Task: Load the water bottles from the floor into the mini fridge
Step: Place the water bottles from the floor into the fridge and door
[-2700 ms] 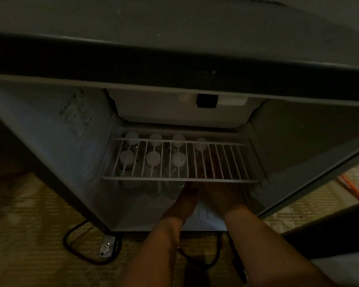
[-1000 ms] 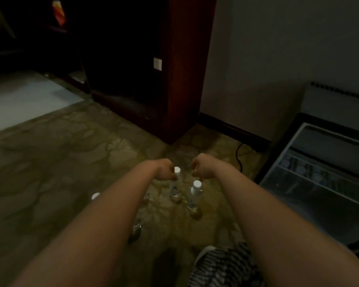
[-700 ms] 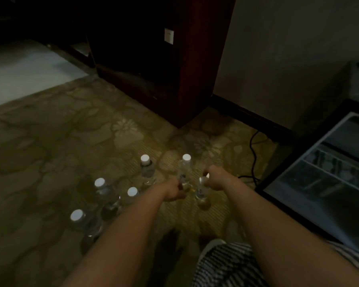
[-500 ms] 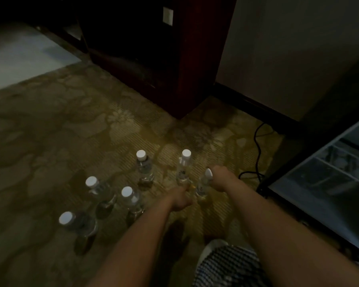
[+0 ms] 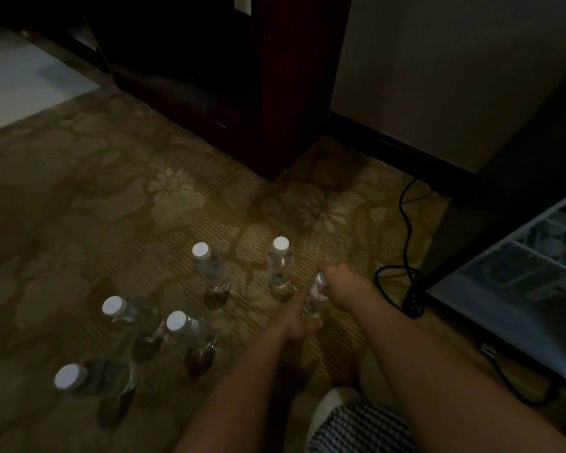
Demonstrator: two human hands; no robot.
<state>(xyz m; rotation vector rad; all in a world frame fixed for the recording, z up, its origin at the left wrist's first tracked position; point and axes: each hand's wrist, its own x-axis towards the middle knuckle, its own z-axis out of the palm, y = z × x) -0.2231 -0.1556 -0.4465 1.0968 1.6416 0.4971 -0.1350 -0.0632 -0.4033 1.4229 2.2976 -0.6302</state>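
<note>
Your right hand (image 5: 339, 284) grips a bottle (image 5: 313, 297) by the neck; your left hand (image 5: 296, 323) curls at its base (gripping or not, can't tell). Other bottles (image 5: 211, 271) stand nearby.

No legible text, brand or number anywhere; the light is dim and the focus soft.

- Left rear bottle (image 5: 209, 273), on the carpet in front of the wooden cabinet (image 5: 275, 93): dark print on the clear body, smeared, unreadable.
- Right rear bottle (image 5: 280, 266), also in front of the cabinet, just right of the first: small dark mark low on the body, no letters made out.
- Gripped bottle (image 5: 312, 299), a little nearer than those two: right hand (image 5: 340, 282) covers the neck, no label readable.
- Bottle farthest from the cabinet (image 5: 98, 380): dark band round the body, too blurred to read.
- White plate (image 5: 242, 1) on the cabinet face: blank.
- Mini fridge door (image 5: 520, 289), right of the cabinet: pale shapes only, no lettering.
</note>
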